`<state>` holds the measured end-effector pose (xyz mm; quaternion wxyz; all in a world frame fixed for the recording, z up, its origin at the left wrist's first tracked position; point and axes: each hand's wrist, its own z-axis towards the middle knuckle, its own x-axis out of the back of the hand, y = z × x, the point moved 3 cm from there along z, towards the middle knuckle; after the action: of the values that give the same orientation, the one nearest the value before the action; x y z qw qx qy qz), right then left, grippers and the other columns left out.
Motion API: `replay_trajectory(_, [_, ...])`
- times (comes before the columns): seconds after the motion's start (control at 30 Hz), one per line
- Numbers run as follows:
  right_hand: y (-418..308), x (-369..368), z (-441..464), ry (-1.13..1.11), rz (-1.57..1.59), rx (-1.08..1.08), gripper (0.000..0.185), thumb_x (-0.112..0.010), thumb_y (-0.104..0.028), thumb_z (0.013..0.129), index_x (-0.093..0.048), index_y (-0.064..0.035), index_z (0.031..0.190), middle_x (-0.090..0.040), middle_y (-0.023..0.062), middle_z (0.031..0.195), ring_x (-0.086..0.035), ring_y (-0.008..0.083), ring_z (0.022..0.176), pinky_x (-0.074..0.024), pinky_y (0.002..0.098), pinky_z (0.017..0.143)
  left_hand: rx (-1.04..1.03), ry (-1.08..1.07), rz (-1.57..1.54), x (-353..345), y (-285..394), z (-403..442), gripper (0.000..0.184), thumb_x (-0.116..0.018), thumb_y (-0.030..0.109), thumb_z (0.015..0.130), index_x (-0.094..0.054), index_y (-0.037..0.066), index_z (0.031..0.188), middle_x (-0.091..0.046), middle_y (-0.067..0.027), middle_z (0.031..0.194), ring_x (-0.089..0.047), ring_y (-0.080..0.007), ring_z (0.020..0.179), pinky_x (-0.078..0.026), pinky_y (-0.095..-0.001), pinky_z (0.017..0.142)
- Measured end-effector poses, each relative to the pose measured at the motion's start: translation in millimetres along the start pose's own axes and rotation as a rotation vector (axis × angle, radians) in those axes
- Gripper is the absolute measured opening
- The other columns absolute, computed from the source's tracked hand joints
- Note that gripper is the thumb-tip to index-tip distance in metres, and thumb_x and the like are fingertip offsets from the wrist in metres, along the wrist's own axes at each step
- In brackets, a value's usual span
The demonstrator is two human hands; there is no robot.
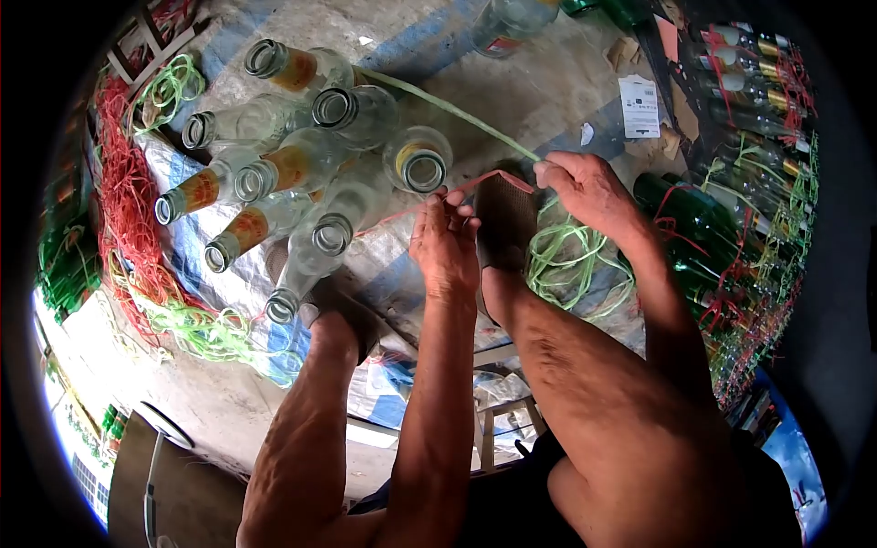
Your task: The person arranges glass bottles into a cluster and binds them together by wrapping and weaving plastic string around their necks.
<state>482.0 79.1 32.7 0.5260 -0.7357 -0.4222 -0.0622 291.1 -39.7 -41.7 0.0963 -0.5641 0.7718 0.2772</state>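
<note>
Here we are above a cluster of clear glass bottles, gathered on a blue-and-white striped sheet, mouths facing the camera, several wearing orange-and-yellow labels! The left hand is right beside the nearest edge of that cluster, thumb and fingertips drawn together, pinching the red twine just below one bottle's mouth. And over to the right hand: thumb and bent forefinger press together on the pale green twine, which runs taut and slanting across to the far side of the bottles! The red strand reaches towards the right hand too, its end near those fingers; whether they grip it, I cannot tell. Below that hand, loose green loops lie beside the person's shoe. Out on the left, a big tangle of red twine; on the far right, green bottles bound with red strands
</note>
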Motion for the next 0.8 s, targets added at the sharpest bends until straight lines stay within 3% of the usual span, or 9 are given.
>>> replay_trajectory(0.2, [-16.8,-28.2,-16.4,-0.291,0.179,-0.098,0.033,-0.058,-0.029,0.107,-0.070,-0.0018,0.091,-0.065,0.0074,0.070,-0.058,0.0168,0.067,-0.0493,0.0362,0.066,0.018,-0.026,-0.011,-3.0,-7.3,2.7,0.022,-0.058,0.022,0.110,-0.064,0.004,0.120,-0.076,-0.0089,0.110,-0.073,-0.0200,0.089,-0.062,-0.0331,0.078])
replay_trajectory(0.37, [-14.8,-76.9,-31.3,-0.378,0.065,-0.124,0.040,-0.059,-0.032,0.103,-0.066,0.0035,0.087,-0.066,0.0259,0.079,-0.066,0.0385,0.071,-0.0506,0.0477,0.068,0.041,-0.022,0.013,-8.3,-14.4,4.1,0.027,-0.055,0.025,0.111,-0.064,0.002,0.121,-0.075,-0.0102,0.109,-0.072,-0.0236,0.097,-0.061,-0.0388,0.088])
replay_trajectory(0.4, [-15.2,-84.6,-32.4,-0.336,0.107,-0.040,0.034,-0.059,-0.026,0.103,-0.062,0.0038,0.088,-0.059,0.0223,0.070,-0.058,0.0276,0.063,-0.0469,0.0431,0.063,0.060,-0.006,0.031,-8.2,-14.9,4.5,0.028,-0.055,0.026,0.110,-0.064,0.002,0.121,-0.075,-0.0103,0.109,-0.072,-0.0238,0.098,-0.060,-0.0392,0.089])
replay_trajectory(0.47, [-7.7,-91.0,-32.8,-0.368,0.030,-0.046,0.033,-0.058,-0.024,0.099,-0.067,0.0051,0.086,-0.067,0.0288,0.082,-0.068,0.0454,0.077,-0.0517,0.0524,0.071,0.081,-0.069,0.042,-10.6,-12.9,4.7,0.031,-0.054,0.028,0.110,-0.064,0.001,0.122,-0.075,-0.0096,0.109,-0.071,-0.0208,0.093,-0.060,-0.0364,0.085])
replay_trajectory(0.53, [-3.7,-88.9,-30.2,-0.405,0.044,-0.097,0.030,-0.058,-0.021,0.100,-0.066,0.0048,0.088,-0.064,0.0234,0.074,-0.064,0.0303,0.070,-0.0494,0.0456,0.066,0.100,-0.132,0.068,-5.7,-10.4,7.1,0.030,-0.054,0.028,0.110,-0.065,0.002,0.123,-0.075,-0.0083,0.110,-0.071,-0.0185,0.091,-0.060,-0.0343,0.083])
replay_trajectory(0.6, [-0.9,-82.4,-26.0,-0.448,0.070,-0.184,0.025,-0.061,-0.019,0.100,-0.066,0.0036,0.090,-0.063,0.0155,0.070,-0.060,0.0184,0.067,-0.0485,0.0404,0.063,0.105,-0.114,0.055,-3.0,-8.7,10.1,0.024,-0.055,0.024,0.110,-0.065,0.005,0.119,-0.069,-0.0018,0.095,-0.057,-0.0121,0.071,-0.049,-0.0285,0.066])
replay_trajectory(0.7, [-1.2,-68.9,-17.5,-0.429,0.285,-0.201,0.030,-0.068,-0.029,0.101,-0.068,0.0002,0.100,-0.067,0.0055,0.084,-0.062,0.0134,0.075,-0.0509,0.0334,0.066,0.070,-0.036,0.029,-15.3,-6.5,8.1,0.018,-0.056,0.019,0.108,-0.065,0.006,0.115,-0.054,0.0024,0.079,-0.035,-0.0097,0.060,-0.032,-0.0277,0.054])
replay_trajectory(0.73, [-2.3,-63.2,-10.2,-0.340,0.261,-0.110,0.041,-0.069,-0.039,0.101,-0.069,0.0022,0.096,-0.069,0.0065,0.083,-0.061,0.0138,0.075,-0.0508,0.0339,0.068,0.068,-0.059,0.039,-15.1,-6.1,8.4,0.018,-0.055,0.019,0.108,-0.065,0.006,0.115,-0.055,0.0025,0.080,-0.036,-0.0094,0.060,-0.032,-0.0274,0.055])
replay_trajectory(0.8, [-1.1,-68.7,-0.8,-0.308,0.547,-0.278,0.037,-0.070,-0.036,0.102,-0.069,0.0009,0.095,-0.068,0.0031,0.081,-0.059,0.0083,0.075,-0.0499,0.0294,0.067,0.063,-0.108,0.061,-16.2,-3.9,7.5,0.018,-0.055,0.019,0.108,-0.064,0.005,0.115,-0.055,0.0025,0.080,-0.038,-0.0088,0.061,-0.033,-0.0268,0.055])
